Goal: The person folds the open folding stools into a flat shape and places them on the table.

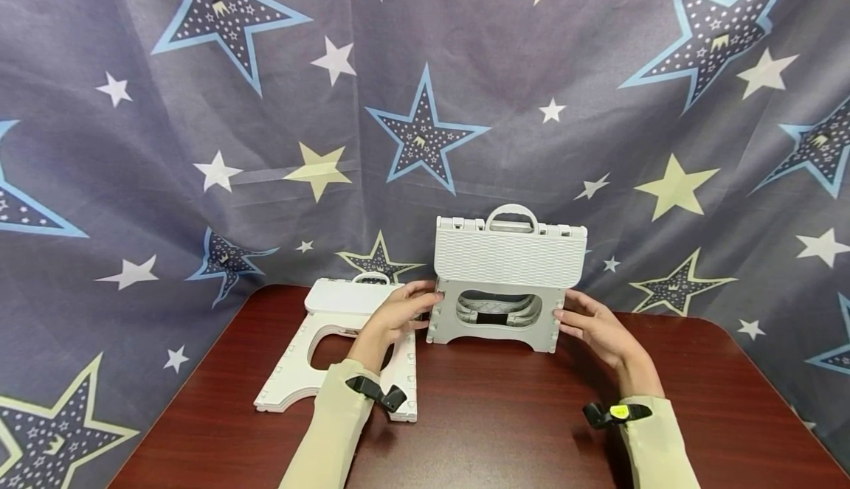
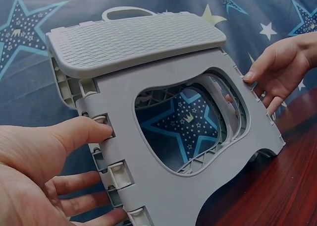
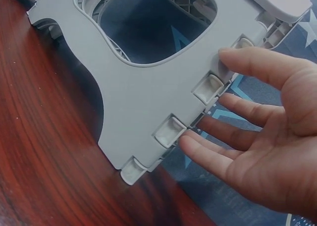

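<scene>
A grey folding stool (image 1: 498, 330) stands upright on the table, its ribbed seat panel (image 1: 508, 257) slanting at the top with a loop handle above. Through the oval opening in its front leg panel, parts of the frame behind are visible. My left hand (image 1: 397, 312) grips the left side edge, thumb (image 2: 91, 130) on the front face and fingers around the hinged edge. On the opposite side, my right hand (image 1: 600, 330) holds the right edge between thumb (image 3: 252, 62) and fingers. A white folding stool (image 1: 292, 367) lies folded on the table, partly behind my left forearm.
Dark red-brown table (image 1: 505, 430) carries both stools. A star-patterned grey curtain (image 1: 465, 46) hangs right behind the table's far edge and along its sides. Each sleeve bears a black wrist strap with a mount, the left strap (image 1: 375, 393) and the right strap (image 1: 617, 413).
</scene>
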### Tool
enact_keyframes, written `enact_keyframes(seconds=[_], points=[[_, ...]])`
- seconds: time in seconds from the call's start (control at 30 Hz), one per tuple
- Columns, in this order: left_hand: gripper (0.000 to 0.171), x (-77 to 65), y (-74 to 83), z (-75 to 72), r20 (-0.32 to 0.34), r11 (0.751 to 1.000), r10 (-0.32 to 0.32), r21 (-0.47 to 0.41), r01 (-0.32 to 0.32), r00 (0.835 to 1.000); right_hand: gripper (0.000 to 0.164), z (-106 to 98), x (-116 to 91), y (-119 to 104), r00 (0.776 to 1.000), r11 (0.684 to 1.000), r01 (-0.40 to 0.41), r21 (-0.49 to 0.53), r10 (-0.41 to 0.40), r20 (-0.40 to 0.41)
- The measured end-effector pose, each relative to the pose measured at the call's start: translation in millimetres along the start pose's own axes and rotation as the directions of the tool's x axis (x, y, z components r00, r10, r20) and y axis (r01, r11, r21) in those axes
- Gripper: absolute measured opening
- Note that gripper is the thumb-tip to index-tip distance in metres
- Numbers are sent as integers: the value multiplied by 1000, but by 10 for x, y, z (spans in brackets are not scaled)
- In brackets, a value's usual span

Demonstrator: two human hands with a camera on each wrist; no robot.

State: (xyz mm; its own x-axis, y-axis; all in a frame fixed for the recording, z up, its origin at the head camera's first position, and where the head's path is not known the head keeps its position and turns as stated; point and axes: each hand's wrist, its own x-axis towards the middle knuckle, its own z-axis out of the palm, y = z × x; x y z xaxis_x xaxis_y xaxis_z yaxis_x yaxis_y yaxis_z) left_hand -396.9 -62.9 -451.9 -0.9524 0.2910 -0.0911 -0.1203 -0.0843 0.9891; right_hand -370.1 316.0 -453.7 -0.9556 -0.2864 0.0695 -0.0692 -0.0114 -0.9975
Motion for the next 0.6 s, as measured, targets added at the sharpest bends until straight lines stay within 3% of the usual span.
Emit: enact_keyframes(seconds=[0.6], points=[[49, -3, 8, -15, -25, 1000, -14, 7, 14, 1000, 49, -30, -34, -29, 1000, 999, -6, -36, 6, 22]])
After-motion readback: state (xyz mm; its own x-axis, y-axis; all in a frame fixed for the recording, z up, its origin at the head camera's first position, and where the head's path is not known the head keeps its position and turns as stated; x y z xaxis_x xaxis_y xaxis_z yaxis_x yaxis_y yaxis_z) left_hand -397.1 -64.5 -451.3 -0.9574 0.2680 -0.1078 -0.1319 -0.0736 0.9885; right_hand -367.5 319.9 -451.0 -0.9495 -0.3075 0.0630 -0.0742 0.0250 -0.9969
